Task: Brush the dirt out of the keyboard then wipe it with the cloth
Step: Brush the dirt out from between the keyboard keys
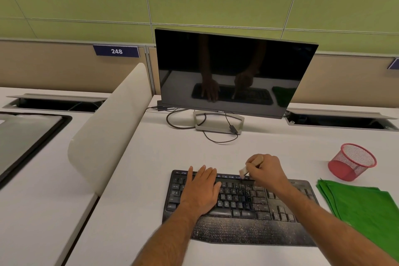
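From the head camera, a black keyboard (pixel 239 205), speckled with pale dirt on its wrist rest and right-hand keys, is seen on the white desk (pixel 151 157). It is pinned by the left hand (pixel 201 190), laid flat and spread wide. A small brush (pixel 243 171) is pinched in the right hand (pixel 266 171), bristles at the top key row. The folded green cloth (pixel 362 207) lies untouched just right of the keyboard. Dirt could be flicked onto the cloth by hard rightward strokes, so that it is smeared back during wiping.
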`<state>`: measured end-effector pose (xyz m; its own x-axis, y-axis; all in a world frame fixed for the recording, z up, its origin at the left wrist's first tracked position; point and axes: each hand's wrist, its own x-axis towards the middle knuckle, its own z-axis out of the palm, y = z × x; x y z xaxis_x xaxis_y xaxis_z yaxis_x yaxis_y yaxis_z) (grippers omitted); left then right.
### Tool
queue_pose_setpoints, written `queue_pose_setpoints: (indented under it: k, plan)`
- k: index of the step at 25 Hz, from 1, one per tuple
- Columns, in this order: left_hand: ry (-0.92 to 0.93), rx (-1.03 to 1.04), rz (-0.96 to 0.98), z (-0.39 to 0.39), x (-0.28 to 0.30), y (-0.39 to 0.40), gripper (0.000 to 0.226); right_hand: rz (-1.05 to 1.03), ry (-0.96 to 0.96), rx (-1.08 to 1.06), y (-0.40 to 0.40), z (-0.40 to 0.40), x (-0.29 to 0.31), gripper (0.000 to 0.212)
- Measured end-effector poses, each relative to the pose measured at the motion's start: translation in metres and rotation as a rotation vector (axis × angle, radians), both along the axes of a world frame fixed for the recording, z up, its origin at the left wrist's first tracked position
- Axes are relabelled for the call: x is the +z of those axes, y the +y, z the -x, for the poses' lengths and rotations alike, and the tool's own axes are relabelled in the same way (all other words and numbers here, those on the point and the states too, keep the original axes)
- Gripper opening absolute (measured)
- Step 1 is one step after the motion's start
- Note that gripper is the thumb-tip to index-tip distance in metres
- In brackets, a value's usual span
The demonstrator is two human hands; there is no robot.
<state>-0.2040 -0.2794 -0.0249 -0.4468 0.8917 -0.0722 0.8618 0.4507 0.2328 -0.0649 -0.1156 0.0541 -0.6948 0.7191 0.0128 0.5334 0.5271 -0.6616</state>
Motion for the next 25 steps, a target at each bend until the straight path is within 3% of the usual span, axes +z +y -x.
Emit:
queue_pose_setpoints:
  k: [4,7,12,18,22,25]
  plan:
    - [-0.001,0.0,-0.003,-0.001,0.0,0.0,0.059,-0.022,-0.062,0.065,-0.002,0.002,0.0,0.026]
    - [0.002,0.0,-0.002,0.0,-0.001,0.0,0.059,-0.025,0.0,0.089,0.005,-0.002,0.001,0.023]
    - [0.006,0.001,-0.007,0.0,-0.002,0.0,0.059,-0.009,-0.183,0.343,0.01,-0.015,0.009,0.005]
    - [0.012,0.001,-0.003,-0.001,0.0,0.0,0.059,-0.06,-0.131,0.362,0.009,-0.017,0.009,0.006]
    - [0.01,0.004,-0.005,-0.002,0.0,-0.001,0.059,0.016,-0.145,0.393,0.003,-0.012,0.009,0.009]
    - [0.016,0.004,0.006,-0.001,0.001,0.0,0.059,-0.075,-0.094,0.373,-0.001,-0.008,0.008,0.005]
